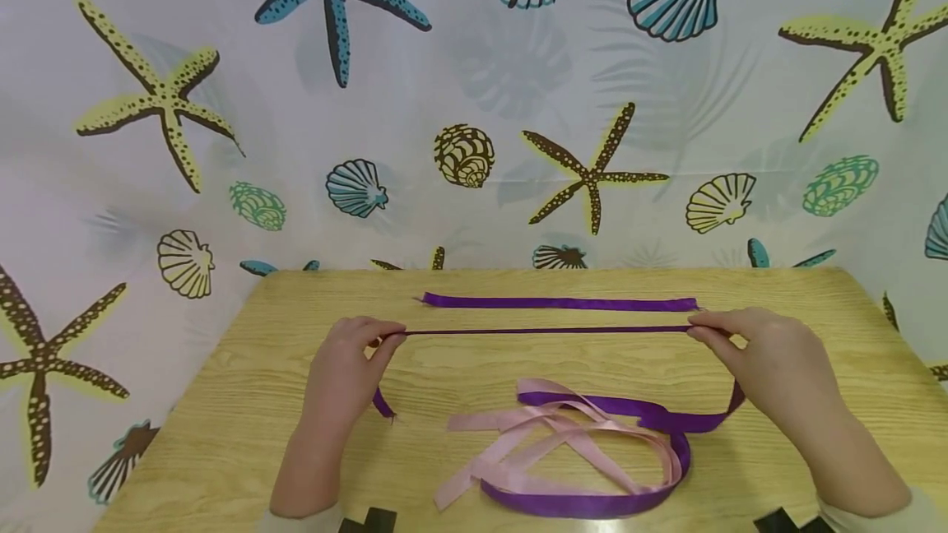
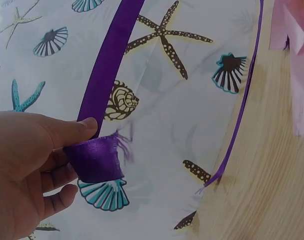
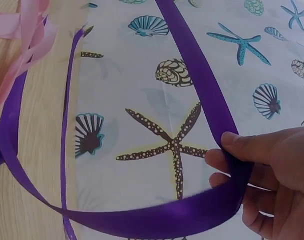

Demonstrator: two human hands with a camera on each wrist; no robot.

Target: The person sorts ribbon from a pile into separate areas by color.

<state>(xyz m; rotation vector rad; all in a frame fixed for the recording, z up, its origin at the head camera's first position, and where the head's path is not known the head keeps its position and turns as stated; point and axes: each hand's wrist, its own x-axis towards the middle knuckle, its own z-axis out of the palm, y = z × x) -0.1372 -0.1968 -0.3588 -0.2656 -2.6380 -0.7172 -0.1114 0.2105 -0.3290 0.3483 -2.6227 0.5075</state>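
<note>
A long purple ribbon (image 1: 548, 330) is stretched taut between both hands, edge-on in the head view. My left hand (image 1: 344, 368) pinches it near one end; the frayed tip (image 2: 99, 160) hangs past the fingers in the left wrist view. My right hand (image 1: 778, 360) pinches it between thumb and fingers. From there the ribbon loops down in the right wrist view and runs to the pile on the table. Just behind the taut span, a separate purple ribbon strip (image 1: 563, 303) lies flat along the table's far side, its ends frayed.
Tangled pink ribbon (image 1: 511, 438) lies with coils of purple ribbon (image 1: 585, 504) at the front middle of the wooden table (image 1: 244, 401). Behind the table's far edge hangs a white cloth (image 1: 415, 105) printed with starfish and shells.
</note>
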